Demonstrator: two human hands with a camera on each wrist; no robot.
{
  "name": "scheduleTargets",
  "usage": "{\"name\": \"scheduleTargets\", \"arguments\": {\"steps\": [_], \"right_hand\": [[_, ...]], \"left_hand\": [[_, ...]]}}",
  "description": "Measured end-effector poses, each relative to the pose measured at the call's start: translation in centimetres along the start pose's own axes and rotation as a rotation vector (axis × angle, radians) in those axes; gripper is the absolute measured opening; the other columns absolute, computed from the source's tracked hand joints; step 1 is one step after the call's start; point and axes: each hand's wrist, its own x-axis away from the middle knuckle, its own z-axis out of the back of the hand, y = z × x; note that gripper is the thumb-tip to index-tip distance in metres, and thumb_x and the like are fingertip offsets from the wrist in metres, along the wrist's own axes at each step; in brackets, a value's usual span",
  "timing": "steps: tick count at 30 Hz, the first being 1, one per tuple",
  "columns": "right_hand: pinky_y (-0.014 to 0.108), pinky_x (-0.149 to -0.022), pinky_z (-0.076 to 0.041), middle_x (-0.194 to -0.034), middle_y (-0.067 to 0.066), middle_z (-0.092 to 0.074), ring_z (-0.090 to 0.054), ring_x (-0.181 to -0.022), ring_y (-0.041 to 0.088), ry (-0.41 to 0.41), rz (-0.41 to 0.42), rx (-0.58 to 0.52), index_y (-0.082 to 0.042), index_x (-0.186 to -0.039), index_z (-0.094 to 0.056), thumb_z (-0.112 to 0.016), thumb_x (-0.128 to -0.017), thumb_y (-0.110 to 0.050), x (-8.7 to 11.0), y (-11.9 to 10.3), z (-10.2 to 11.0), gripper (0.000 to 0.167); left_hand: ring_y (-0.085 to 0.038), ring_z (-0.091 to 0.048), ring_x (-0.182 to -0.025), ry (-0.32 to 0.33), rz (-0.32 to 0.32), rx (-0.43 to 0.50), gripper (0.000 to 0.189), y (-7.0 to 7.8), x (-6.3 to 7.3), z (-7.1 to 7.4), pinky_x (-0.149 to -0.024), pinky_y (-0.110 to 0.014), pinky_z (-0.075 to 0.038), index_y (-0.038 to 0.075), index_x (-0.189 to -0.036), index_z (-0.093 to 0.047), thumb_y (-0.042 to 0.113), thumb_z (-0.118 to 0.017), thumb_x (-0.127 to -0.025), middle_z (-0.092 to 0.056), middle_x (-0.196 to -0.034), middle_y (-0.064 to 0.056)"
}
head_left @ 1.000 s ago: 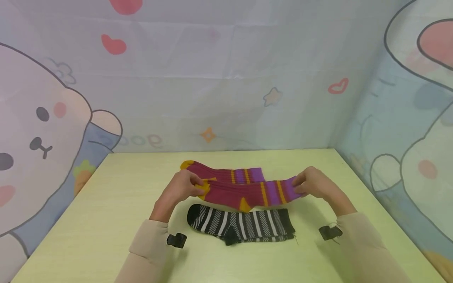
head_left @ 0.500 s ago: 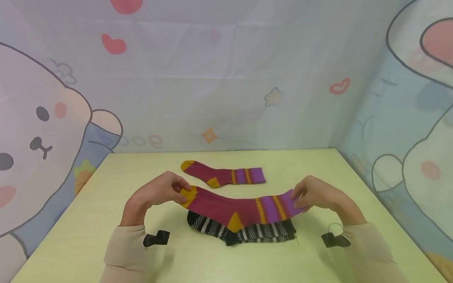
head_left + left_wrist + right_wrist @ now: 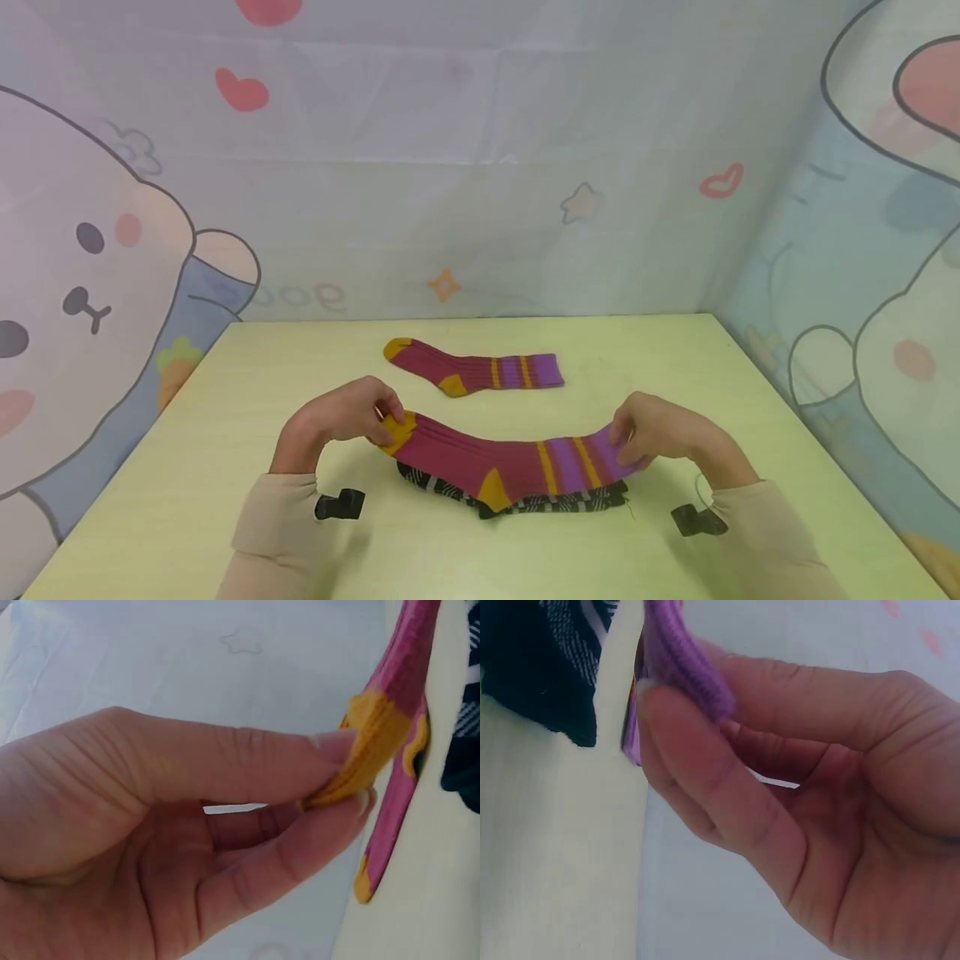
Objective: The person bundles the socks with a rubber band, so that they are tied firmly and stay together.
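Note:
A maroon sock (image 3: 472,458) with yellow toe and heel and a purple striped cuff stretches between my two hands. With thumb and fingers, my left hand (image 3: 345,414) pinches its yellow toe (image 3: 371,742). My right hand (image 3: 656,429) pinches the purple cuff (image 3: 679,660) at the other end. The held sock sags in the middle and overlaps a black-and-white patterned sock (image 3: 600,500) in the head view, hiding most of it. Farther back lies a matching maroon sock (image 3: 472,372), flat with its toe to the left.
All of this is on a pale yellow table (image 3: 225,392). A cloth backdrop (image 3: 480,167) with cartoon prints rises behind it and along the sides. Small black devices (image 3: 340,504) sit at both wrists.
Both hands have brought the held maroon sock nearer to me, off the matching sock and over the black-and-white one. The left hand also moved left, then slightly back right.

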Motion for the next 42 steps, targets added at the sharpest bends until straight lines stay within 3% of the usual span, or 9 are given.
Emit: {"name": "scheduleTargets", "arguments": {"steps": [8,27,36,42], "right_hand": [[0.036,-0.063,-0.058,-0.08,0.008,-0.059,-0.062,-0.069,0.019,0.028,-0.056,0.063,0.002,-0.083,-0.064,-0.073,-0.079,0.011,-0.3,-0.1,-0.7,0.013],[0.034,-0.062,-0.058,-0.08,0.008,-0.059,-0.064,-0.068,0.02,0.008,-0.096,0.087,0.0,-0.08,-0.062,-0.077,-0.076,0.009,-1.2,0.2,-1.9,0.018],[0.036,-0.06,-0.057,-0.091,0.015,-0.057,-0.067,-0.062,0.024,0.029,-0.148,0.057,0.004,-0.107,-0.055,-0.078,-0.075,0.011,-1.7,0.9,-2.5,0.04],[0.036,-0.06,-0.057,-0.113,0.027,-0.06,-0.067,-0.068,0.022,0.021,-0.158,0.077,0.006,-0.129,-0.052,-0.079,-0.073,0.012,-2.1,1.3,-2.8,0.062]], "left_hand": [[-0.022,-0.063,-0.084,0.004,0.038,-0.019,0.02,-0.3,-0.7,-0.6,-0.073,-0.033,-0.056,-0.005,-0.097,-0.067,-0.014,-0.071,-0.08,-0.065,-0.097,-0.012],[-0.023,-0.058,-0.077,-0.014,0.086,-0.018,0.025,-1.3,-1.4,-1.0,-0.07,-0.034,-0.055,-0.002,-0.094,-0.057,-0.017,-0.071,-0.079,-0.061,-0.088,-0.015],[-0.024,-0.057,-0.079,-0.022,0.104,-0.033,0.028,-1.8,-2.0,-1.6,-0.069,-0.033,-0.054,-0.001,-0.094,-0.056,-0.018,-0.071,-0.078,-0.06,-0.09,-0.015],[-0.025,-0.057,-0.081,-0.064,0.097,-0.051,0.031,-2.1,-2.2,-1.8,-0.068,-0.033,-0.054,0.003,-0.093,-0.058,-0.02,-0.071,-0.076,-0.058,-0.095,-0.014]]}}
